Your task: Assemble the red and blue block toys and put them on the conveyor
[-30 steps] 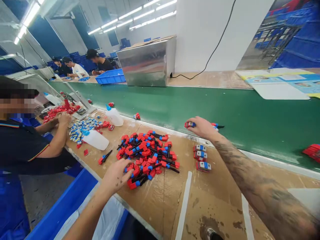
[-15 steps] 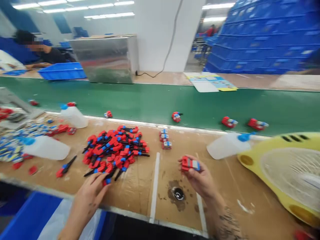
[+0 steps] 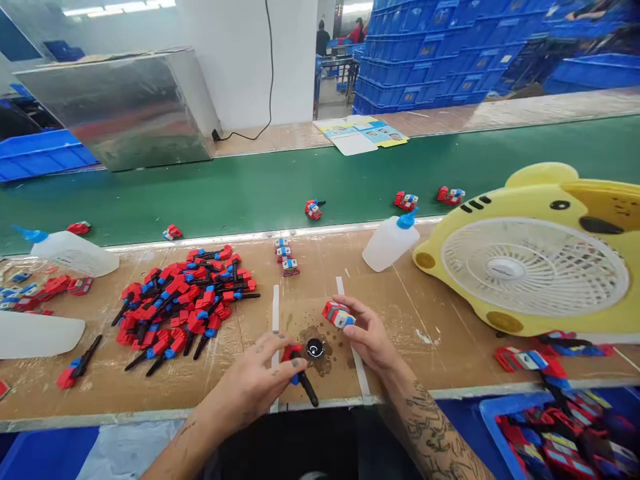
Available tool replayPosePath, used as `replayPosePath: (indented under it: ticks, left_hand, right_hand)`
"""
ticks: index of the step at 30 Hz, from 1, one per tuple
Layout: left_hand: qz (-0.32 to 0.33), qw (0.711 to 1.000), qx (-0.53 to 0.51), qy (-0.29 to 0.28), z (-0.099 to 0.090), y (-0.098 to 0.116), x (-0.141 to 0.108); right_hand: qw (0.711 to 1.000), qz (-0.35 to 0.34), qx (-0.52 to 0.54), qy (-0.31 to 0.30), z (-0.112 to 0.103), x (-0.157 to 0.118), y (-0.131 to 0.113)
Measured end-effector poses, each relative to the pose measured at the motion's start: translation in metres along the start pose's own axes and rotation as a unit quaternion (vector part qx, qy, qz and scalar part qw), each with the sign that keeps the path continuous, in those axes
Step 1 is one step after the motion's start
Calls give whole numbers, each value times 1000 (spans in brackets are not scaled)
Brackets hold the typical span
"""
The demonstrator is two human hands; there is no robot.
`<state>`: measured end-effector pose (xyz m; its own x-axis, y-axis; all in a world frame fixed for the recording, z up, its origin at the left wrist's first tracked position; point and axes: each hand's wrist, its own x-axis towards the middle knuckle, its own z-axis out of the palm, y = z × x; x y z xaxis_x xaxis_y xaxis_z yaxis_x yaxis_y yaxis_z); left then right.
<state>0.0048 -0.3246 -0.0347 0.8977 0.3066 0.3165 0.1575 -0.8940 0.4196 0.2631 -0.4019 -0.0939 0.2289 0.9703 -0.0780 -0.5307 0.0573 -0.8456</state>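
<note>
My left hand [image 3: 263, 373] is closed on a red and blue toy part with a black barrel [image 3: 309, 388], the barrel pointing down toward the table's front edge. Between the thumb and fingers of my right hand [image 3: 371, 335] is a small red, white and blue toy vehicle body [image 3: 339, 314]. The two parts are apart. A small round black dish [image 3: 315, 348], shiny inside, sits between my hands on a wet-looking patch. Left of my hands lies a pile of red and blue parts with black barrels [image 3: 185, 300]. A short row of vehicle bodies [image 3: 286, 257] stands beyond them.
A yellow animal-shaped fan [image 3: 535, 267] occupies the right side. White squeeze bottles [image 3: 390, 245] stand or lie on both sides. Behind runs a green conveyor belt [image 3: 240, 190] carrying several toy pieces. A blue crate [image 3: 493, 417] of toys is at lower right.
My left hand has moved right, away from the pile, bringing a barrel part near the black dish. My right hand still holds the vehicle body. The view has turned to the right.
</note>
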Motion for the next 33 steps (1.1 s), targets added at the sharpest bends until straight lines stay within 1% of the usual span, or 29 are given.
replayPosePath:
  ticks: [3,4,6,10,12,14,15,17,19,21,23,25,27,29,31,33]
  left_hand:
    - [87,989,80,-92,5,4,20]
    - [104,983,93,-118,5,5,24]
    - [122,974,113,-153,5,6,30]
    - [132,964,133,-190,4,6,35]
    - [128,964,124,-199,3,7,37]
    - [112,968,100,-201,1,7,38]
    - [96,973,82,-193,-1,7,38]
    - [60,986,36,-149,-3,5,38]
    - [15,996,-26,-84,-3,1,37]
    - [-48,994,-97,-17,0,-2,35]
    - [-136,975,-169,52,7,-5,32]
    - [-213,941,-237,112,14,-7,30]
    - [-257,912,-288,140,20,-9,31]
    - [-280,893,-320,145,23,-10,33]
    - [-298,875,-352,148,24,-11,37]
    - [-319,849,-391,158,27,-10,41]
  right_hand:
    - [1000,-14,8,6,-9,-6,3]
    - [1000,-18,11,9,-10,-7,4]
    - [1000,-20,16,11,-13,-10,5]
    - [1000,-12,17,-9,-17,-12,6]
    - [1000,-9,16,-11,-18,-12,6]
    - [1000,-9,13,-12,-17,-12,5]
    - [1000,-11,11,-14,-17,-12,4]
    - [1000,-19,4,-24,-14,-13,2]
    - [999,-29,-10,-33,-11,-12,1]
    - [998,-39,-37,-39,-7,-12,2]
    - [996,-41,-70,-46,-3,-11,5]
    - [993,-37,-98,-57,1,-10,8]
    - [989,-36,-127,-63,4,-10,9]
    - [979,-56,-185,-64,7,-9,5]
    - [953,-100,-278,-67,11,-8,-3]
    - [911,-156,-374,-76,17,-6,-13]
